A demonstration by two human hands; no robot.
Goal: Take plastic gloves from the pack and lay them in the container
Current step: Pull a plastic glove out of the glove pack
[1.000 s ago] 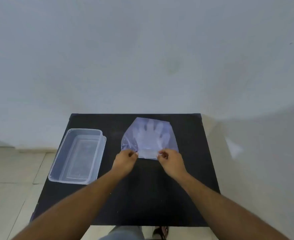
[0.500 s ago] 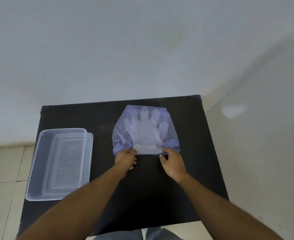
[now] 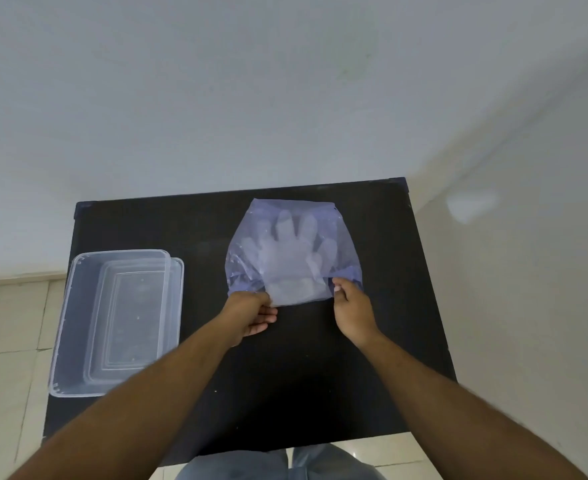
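Note:
A bluish see-through pack [image 3: 341, 237] lies on the black table [image 3: 285, 375], right of centre. Clear plastic gloves [image 3: 292, 261] show through it, fingers pointing away from me; their cuff end sticks out of the pack's near opening. My left hand [image 3: 251, 315] pinches the near left corner, where the pack's edge and the glove cuff meet. My right hand [image 3: 351, 308] pinches the near right edge of the pack. A clear rectangular container [image 3: 78, 289] stands open at the table's left side, nothing in it.
A white wall rises behind the table, with a corner at the right. Pale floor tiles [image 3: 5, 323] show at the left. My legs in light trousers [image 3: 282, 465] are below the table's near edge.
The view has tilted further down, so the table sits lower and larger in frame. The glove cuffs now stick out farther from the pack's opening toward me. Both hands keep their pinch.

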